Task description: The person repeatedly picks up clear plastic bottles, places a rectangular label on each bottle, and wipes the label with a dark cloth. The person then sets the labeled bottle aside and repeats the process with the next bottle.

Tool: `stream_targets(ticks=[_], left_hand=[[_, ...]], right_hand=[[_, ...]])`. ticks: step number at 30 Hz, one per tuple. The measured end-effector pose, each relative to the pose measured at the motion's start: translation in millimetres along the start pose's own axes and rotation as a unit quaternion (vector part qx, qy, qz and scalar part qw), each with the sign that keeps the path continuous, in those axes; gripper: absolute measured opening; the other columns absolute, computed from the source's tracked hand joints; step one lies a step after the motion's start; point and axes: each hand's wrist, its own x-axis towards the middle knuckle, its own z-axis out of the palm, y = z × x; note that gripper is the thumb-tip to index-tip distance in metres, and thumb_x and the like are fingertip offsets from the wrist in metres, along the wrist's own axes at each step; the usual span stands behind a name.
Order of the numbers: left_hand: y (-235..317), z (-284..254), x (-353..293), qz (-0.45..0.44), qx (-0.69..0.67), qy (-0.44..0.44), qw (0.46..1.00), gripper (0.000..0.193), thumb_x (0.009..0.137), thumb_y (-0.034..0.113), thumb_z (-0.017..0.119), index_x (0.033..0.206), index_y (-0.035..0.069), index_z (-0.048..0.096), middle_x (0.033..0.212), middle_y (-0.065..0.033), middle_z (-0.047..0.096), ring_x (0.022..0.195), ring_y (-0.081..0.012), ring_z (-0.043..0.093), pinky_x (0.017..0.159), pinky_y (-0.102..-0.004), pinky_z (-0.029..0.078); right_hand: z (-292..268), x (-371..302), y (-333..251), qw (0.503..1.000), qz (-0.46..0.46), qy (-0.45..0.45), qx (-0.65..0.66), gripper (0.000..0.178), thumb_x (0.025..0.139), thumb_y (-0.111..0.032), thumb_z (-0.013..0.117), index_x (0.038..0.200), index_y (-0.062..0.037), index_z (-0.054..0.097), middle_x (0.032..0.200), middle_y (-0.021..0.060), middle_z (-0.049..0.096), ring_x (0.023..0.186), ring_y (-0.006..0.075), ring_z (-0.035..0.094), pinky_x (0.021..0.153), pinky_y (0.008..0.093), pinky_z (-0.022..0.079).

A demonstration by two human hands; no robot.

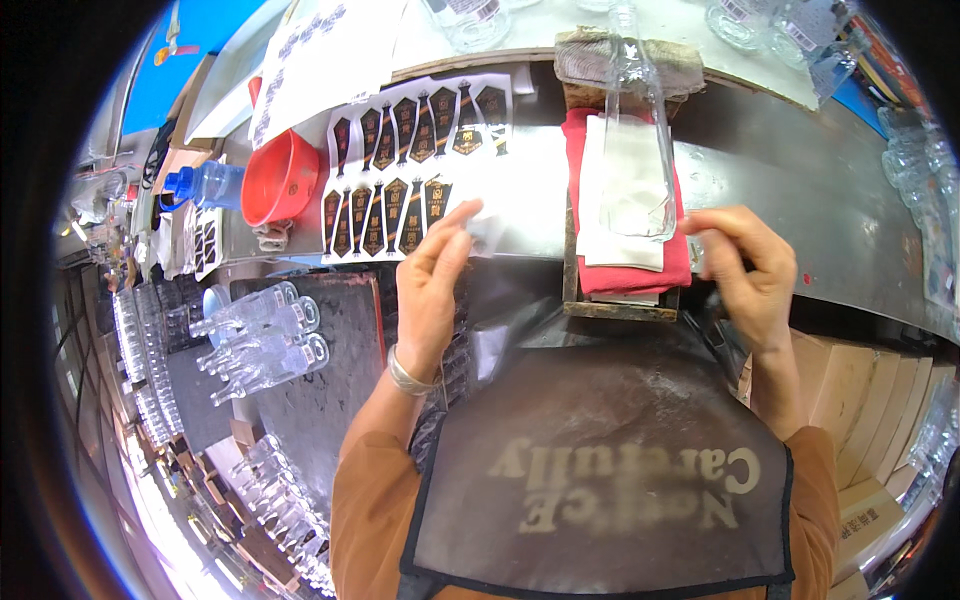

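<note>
A clear glass bottle point(637, 150) lies flat on a white cloth point(620, 215) over a red cloth point(580, 150), in a wooden cradle point(615, 308) on the metal counter point(800, 190). My left hand point(432, 280) is raised left of the cradle. Its thumb and fingers pinch a pale, thin strip point(486, 228) at the lower right corner of a sheet of dark shield-shaped stickers point(400, 170). My right hand point(752, 275) hovers right of the cradle with its fingers curled toward the thumb. Whether anything is between them is unclear.
A red bowl point(280, 178) and a blue-capped plastic bottle point(205, 185) stand left of the sticker sheet. Several empty clear bottles point(262, 340) lie on a dark mat at lower left, more in rows point(140, 370) beside them. Cardboard boxes point(860, 400) sit at right. A folded rag point(590, 60) lies behind the cradle.
</note>
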Motion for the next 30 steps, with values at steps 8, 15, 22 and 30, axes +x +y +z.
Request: stream_targets(ticks=[8,15,22,30], left_hand=[[70,74,28,0.189,-0.097,-0.129,0.968,0.053,0.110,0.039,0.029,0.132,0.004,0.062,0.158,-0.0228,0.036,0.146,-0.0316,0.035,0.119,-0.0433,0.024],[74,84,32,0.292,0.033,-0.121,0.948,0.065,0.102,0.046,0.041,0.145,-0.002,0.049,0.159,-0.0256,0.031,0.148,-0.0358,0.029,0.119,-0.0461,0.023],[39,112,65,0.215,0.070,-0.113,0.967,0.091,0.080,0.010,0.072,0.153,-0.010,0.022,0.158,-0.0280,0.028,0.149,-0.0365,0.027,0.121,-0.0429,0.022],[21,115,78,0.275,0.175,-0.099,0.940,0.087,0.080,0.012,0.076,0.151,-0.007,0.030,0.157,-0.0314,0.026,0.146,-0.0431,0.030,0.119,-0.0461,0.026]], right_hand=[[46,67,-45,0.931,-0.249,0.106,-0.247,0.030,0.077,-0.008,0.080,0.103,-0.0040,0.066,0.107,0.0079,0.066,0.068,0.0192,0.063,0.057,0.0311,0.052],[-2,49,-65,0.976,-0.173,0.007,-0.132,0.018,0.074,0.005,0.065,0.090,-0.0013,0.068,0.087,0.0072,0.064,0.058,0.0124,0.054,0.052,0.0262,0.042],[-11,92,-26,0.992,-0.059,-0.100,-0.055,0.013,0.082,-0.004,0.063,0.093,0.0039,0.067,0.072,0.0062,0.061,0.063,0.0093,0.054,0.057,0.0267,0.042],[-8,123,17,0.995,0.028,0.023,-0.095,0.023,0.093,-0.019,0.071,0.093,0.0022,0.063,0.071,0.0029,0.064,0.067,0.0055,0.057,0.062,0.0225,0.047]])
